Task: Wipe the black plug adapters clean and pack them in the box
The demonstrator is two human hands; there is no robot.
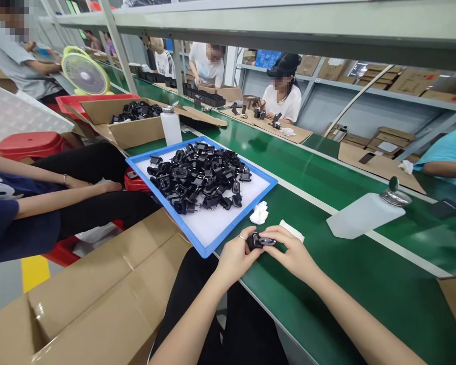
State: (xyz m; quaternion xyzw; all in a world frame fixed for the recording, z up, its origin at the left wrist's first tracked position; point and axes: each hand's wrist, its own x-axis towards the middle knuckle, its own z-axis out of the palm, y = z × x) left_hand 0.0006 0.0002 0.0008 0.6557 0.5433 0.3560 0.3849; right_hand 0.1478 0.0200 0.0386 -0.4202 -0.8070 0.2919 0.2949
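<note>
Just over the near edge of the green tabletop, my two hands hold one small black plug adapter [255,240] between them. My left hand [233,256], with a ring on one finger, grips its left end. The fingertips of my right hand [292,251] pinch its shiny right end, and they partly cover it. Left of my hands, a blue-rimmed tray [233,224] bears a heap of similar black plug adapters [201,175], some with pins showing. A crumpled white tissue [259,213] lies just beyond my fingers, and a folded white wipe [292,230] lies behind my right hand.
A white pump bottle [365,217] stands to the right; another bottle [171,126] is behind the tray. An open carton [137,133] holds more black parts. Large cardboard boxes [110,284] and a seated person's arms [61,195] are at left. Co-workers sit across the table.
</note>
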